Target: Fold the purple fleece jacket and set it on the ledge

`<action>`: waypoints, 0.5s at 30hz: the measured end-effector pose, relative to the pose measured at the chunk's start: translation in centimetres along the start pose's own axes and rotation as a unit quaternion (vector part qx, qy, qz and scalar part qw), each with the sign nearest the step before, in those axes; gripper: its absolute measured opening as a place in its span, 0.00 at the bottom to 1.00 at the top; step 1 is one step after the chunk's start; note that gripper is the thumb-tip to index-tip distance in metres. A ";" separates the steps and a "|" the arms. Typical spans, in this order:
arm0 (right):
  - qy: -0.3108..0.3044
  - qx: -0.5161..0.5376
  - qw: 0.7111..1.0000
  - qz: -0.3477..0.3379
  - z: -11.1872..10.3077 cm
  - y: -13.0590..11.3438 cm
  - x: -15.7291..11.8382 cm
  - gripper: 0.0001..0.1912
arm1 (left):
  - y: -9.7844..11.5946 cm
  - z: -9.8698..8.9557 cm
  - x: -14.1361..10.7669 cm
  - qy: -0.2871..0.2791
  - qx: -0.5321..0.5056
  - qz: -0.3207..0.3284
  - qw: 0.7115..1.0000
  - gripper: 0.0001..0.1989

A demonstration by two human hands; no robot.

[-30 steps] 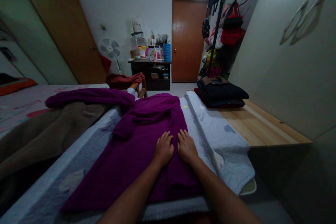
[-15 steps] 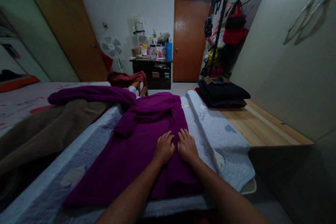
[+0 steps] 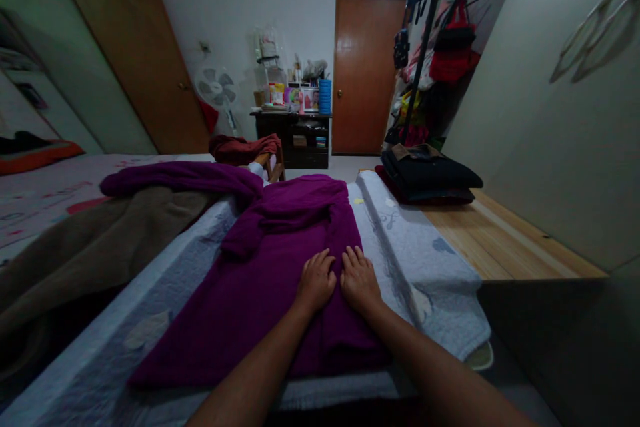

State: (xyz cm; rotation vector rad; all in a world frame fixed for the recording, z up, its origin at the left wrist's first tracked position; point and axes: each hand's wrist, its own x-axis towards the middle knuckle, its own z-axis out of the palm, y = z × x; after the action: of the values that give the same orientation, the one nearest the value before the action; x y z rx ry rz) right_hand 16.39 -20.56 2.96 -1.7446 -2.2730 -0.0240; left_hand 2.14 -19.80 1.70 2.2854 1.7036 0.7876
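A long purple garment (image 3: 260, 307) lies spread on a pale quilted bed cover, its right side folded inward in a long strip. One of its sleeves (image 3: 180, 177) stretches out to the left, over a brown fleecy cloth. My left hand (image 3: 317, 280) rests on the garment near the inner edge of the folded strip, fingers bent a little and pointing away from me. Close beside it, my right hand (image 3: 360, 280) lies flat on the strip with its fingers extended. Both palms face down and press on the fabric; neither visibly grips it.
A stack of folded dark clothes (image 3: 427, 177) sits at the right on a wooden board (image 3: 510, 247). The brown fleecy cloth (image 3: 110, 247) lies at the left, beside a pink patterned bed (image 3: 45, 193). Reddish cloth (image 3: 245, 149) hangs over a wooden chair behind the garment.
The view has turned slightly left, so everything sits a little further right. Both hands stay at about the same place on the garment.
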 end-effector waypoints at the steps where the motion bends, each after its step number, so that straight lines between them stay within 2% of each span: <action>1: -0.003 -0.002 1.000 0.001 0.0 0.0 0.0 0.26 | 0.0 0.0 0.0 0.001 0.000 -0.001 1.000 0.19; 15: 0.001 -0.004 1.000 -0.002 0.0 0.0 0.1 0.27 | -0.1 0.0 0.0 0.005 -0.009 -0.001 1.000 0.19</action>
State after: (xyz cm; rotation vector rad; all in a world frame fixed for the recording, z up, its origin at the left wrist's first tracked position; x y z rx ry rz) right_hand 16.33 -20.52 3.02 -1.7430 -2.2794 -0.0366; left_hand 2.11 -19.79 1.67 2.2716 1.6962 0.8129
